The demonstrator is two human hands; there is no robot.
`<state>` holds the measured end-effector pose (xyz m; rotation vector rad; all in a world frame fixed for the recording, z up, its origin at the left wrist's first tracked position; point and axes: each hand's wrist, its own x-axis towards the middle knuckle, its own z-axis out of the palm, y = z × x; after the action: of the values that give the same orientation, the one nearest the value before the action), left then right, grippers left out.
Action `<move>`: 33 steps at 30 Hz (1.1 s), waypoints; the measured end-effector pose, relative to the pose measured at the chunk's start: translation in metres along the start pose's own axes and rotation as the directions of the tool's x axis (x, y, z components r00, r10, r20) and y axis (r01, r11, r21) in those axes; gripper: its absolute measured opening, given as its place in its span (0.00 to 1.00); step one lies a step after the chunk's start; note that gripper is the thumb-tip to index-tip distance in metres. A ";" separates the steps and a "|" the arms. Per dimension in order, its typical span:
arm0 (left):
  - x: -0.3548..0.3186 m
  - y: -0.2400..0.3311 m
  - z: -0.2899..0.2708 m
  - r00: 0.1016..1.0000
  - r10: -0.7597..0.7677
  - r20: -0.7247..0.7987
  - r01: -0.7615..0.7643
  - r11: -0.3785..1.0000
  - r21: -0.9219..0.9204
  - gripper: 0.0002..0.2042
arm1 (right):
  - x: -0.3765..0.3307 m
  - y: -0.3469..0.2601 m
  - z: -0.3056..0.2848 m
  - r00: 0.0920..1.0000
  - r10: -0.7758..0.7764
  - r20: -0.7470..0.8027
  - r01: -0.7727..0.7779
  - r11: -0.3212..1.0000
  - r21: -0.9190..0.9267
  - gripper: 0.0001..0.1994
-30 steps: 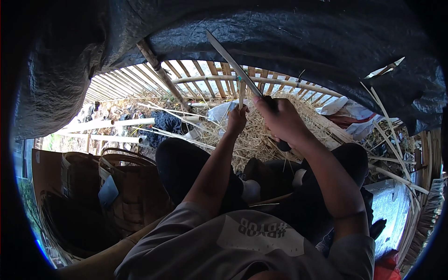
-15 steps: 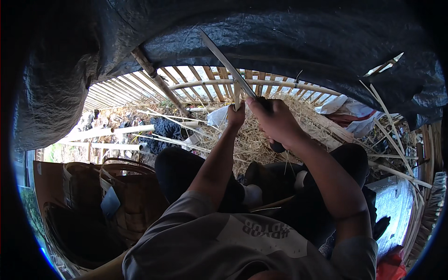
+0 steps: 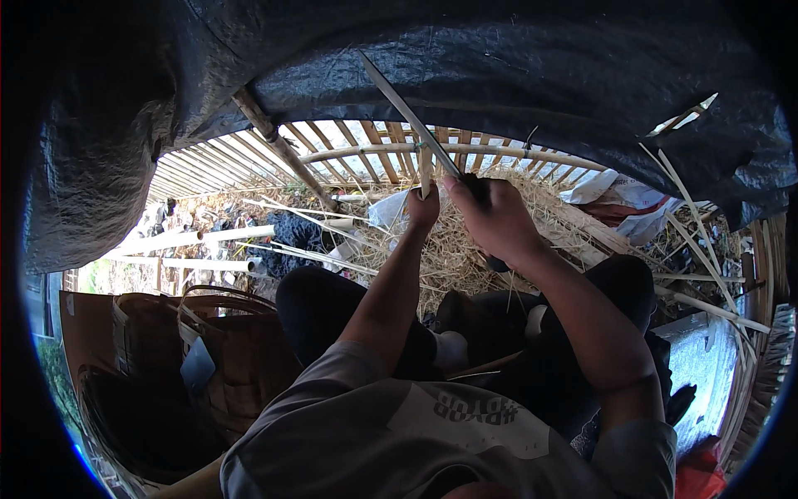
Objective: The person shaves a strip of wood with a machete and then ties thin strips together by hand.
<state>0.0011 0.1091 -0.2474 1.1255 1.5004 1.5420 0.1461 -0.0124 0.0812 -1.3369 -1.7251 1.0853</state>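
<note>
My left hand (image 3: 423, 206) is closed around the lower part of a short, pale bamboo strip (image 3: 425, 170) that points up and away from me. My right hand (image 3: 500, 223) grips the dark handle of a long knife (image 3: 402, 106). Its blade slants up to the far left and passes close beside the strip, near its top. Whether the edge touches the strip I cannot tell. Much of the handle is hidden by my fingers, with its dark butt end showing below them.
Straw-like shavings (image 3: 453, 249) cover the ground between my knees. Woven baskets (image 3: 249, 366) stand on my left. Bamboo poles (image 3: 237, 232) lie beyond them, and long thin strips (image 3: 694, 233) lean at the right. A slatted bamboo fence (image 3: 357, 150) and dark tarp (image 3: 540, 66) hang ahead.
My right hand and the knife have shifted very slightly to the right. The left hand and the bamboo strip have hardly moved, and both grips are the same.
</note>
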 end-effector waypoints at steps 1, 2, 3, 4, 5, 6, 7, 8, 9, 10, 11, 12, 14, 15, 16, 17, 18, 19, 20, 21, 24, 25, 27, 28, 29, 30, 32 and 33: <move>0.001 0.000 0.000 1.000 0.006 0.001 -0.006 1.000 0.000 0.22 | -0.001 0.001 0.001 1.000 0.014 0.006 -0.014 0.999 0.031 0.23; 0.002 0.000 -0.002 1.000 0.012 0.002 -0.012 1.000 0.001 0.22 | -0.001 0.001 0.002 1.000 0.027 0.012 -0.028 0.998 0.062 0.23; 0.001 0.004 0.000 1.000 0.016 0.012 -0.016 1.000 0.010 0.22 | -0.002 0.003 0.001 0.999 0.047 0.013 -0.048 0.995 0.091 0.23; -0.001 0.007 0.001 1.000 0.018 0.021 -0.018 1.000 0.020 0.22 | -0.002 0.007 0.003 0.999 0.055 0.003 -0.055 0.991 0.125 0.23; -0.003 0.011 0.003 0.999 0.020 0.031 -0.021 0.999 0.040 0.22 | -0.002 0.014 0.005 0.998 0.062 -0.007 -0.060 0.985 0.159 0.23; -0.003 0.013 0.002 0.999 0.027 0.036 -0.029 0.998 0.063 0.22 | 0.000 0.019 0.008 0.998 0.063 -0.013 -0.059 0.979 0.195 0.23; -0.003 0.016 0.001 0.999 0.035 0.038 -0.037 0.997 0.069 0.22 | 0.000 0.024 0.012 0.999 0.048 -0.016 -0.043 0.973 0.225 0.23; -0.004 0.018 0.001 0.998 0.042 0.041 -0.045 0.996 0.075 0.22 | 0.000 0.029 0.016 0.999 0.033 -0.021 -0.027 0.967 0.254 0.23; -0.005 0.019 0.000 0.998 0.050 0.045 -0.053 0.995 0.080 0.22 | 0.000 0.033 0.020 0.999 0.019 -0.026 -0.011 0.959 0.283 0.23; -0.005 0.020 0.000 0.998 0.037 0.043 -0.039 0.998 0.052 0.22 | 0.002 0.037 0.022 0.999 -0.018 -0.050 0.031 0.962 0.271 0.22; -0.005 0.020 0.001 0.999 0.024 0.043 -0.025 0.999 0.023 0.22 | 0.003 0.039 0.025 0.996 -0.055 -0.075 0.072 0.964 0.258 0.22; -0.004 0.022 0.001 0.999 0.013 0.043 -0.012 1.000 -0.007 0.21 | 0.006 0.043 0.028 0.991 -0.093 -0.099 0.115 0.964 0.242 0.22; -0.006 0.026 0.003 0.998 0.036 0.058 -0.035 0.999 -0.019 0.21 | 0.008 0.052 0.036 0.984 -0.107 -0.139 0.143 0.948 0.285 0.21; -0.005 0.024 -0.001 0.997 0.050 0.058 -0.049 0.999 -0.018 0.20 | 0.008 0.054 0.041 0.981 -0.118 -0.153 0.161 0.936 0.314 0.21; -0.002 0.023 -0.005 0.997 0.032 0.074 -0.031 0.999 -0.010 0.20 | 0.010 0.057 0.043 0.978 -0.144 -0.153 0.187 0.930 0.317 0.21; 0.001 0.021 -0.008 0.996 0.013 0.091 -0.013 1.000 -0.001 0.19 | 0.011 0.060 0.044 0.973 -0.171 -0.154 0.213 0.923 0.320 0.21; 0.002 0.022 -0.008 0.993 -0.008 0.114 0.007 1.000 0.005 0.19 | 0.012 0.062 0.045 0.968 -0.193 -0.159 0.235 0.918 0.320 0.21; 0.002 0.022 -0.007 0.993 0.005 0.120 -0.007 1.000 0.011 0.19 | 0.012 0.065 0.045 0.963 -0.206 -0.173 0.250 0.925 0.287 0.21; 0.000 0.022 -0.005 0.992 0.019 0.126 -0.021 1.000 0.016 0.19 | 0.012 0.068 0.045 0.957 -0.220 -0.188 0.264 0.931 0.253 0.21; 0.000 0.022 -0.004 0.991 0.032 0.131 -0.035 0.999 0.019 0.20 | 0.012 0.068 0.044 0.951 -0.236 -0.199 0.277 0.936 0.218 0.20; 0.001 0.020 0.001 0.989 -0.019 0.148 0.020 1.000 -0.003 0.20 | 0.012 0.061 0.042 0.988 -0.087 -0.131 0.133 0.905 0.403 0.20; 0.002 0.017 0.000 0.992 -0.009 0.125 0.012 1.000 -0.023 0.20 | 0.012 0.056 0.041 0.988 -0.080 -0.132 0.125 0.916 0.381 0.20; 0.006 0.012 -0.001 0.997 0.012 0.075 -0.007 0.998 -0.062 0.21 | 0.012 0.043 0.038 0.989 -0.069 -0.133 0.111 0.935 0.337 0.21; 0.005 0.013 0.001 0.996 0.022 0.082 -0.019 0.999 -0.038 0.21 | 0.011 0.033 0.029 0.998 0.015 -0.065 0.007 0.942 0.335 0.21; 0.006 0.013 0.000 0.996 0.033 0.088 -0.031 0.999 -0.014 0.21 | 0.010 0.020 0.016 0.995 0.100 0.004 -0.096 0.940 0.328 0.22; 0.005 0.015 0.001 0.995 0.041 0.095 -0.043 0.999 0.022 0.22 | 0.008 0.003 0.001 0.981 0.182 0.071 -0.196 0.929 0.313 0.23; 0.004 0.013 -0.004 0.994 0.011 0.107 -0.018 0.998 0.056 0.23 | 0.001 -0.037 -0.024 0.949 0.267 0.170 -0.314 0.861 0.400 0.25; 0.006 0.014 -0.006 0.993 -0.020 0.118 0.015 0.999 0.043 0.23 | -0.002 -0.055 -0.036 0.956 0.253 0.148 -0.292 0.856 0.427 0.26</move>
<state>-0.0051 0.1110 -0.2329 1.2035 1.4655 1.4129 0.1568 -0.0137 0.1461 -1.2690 -1.2516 1.6101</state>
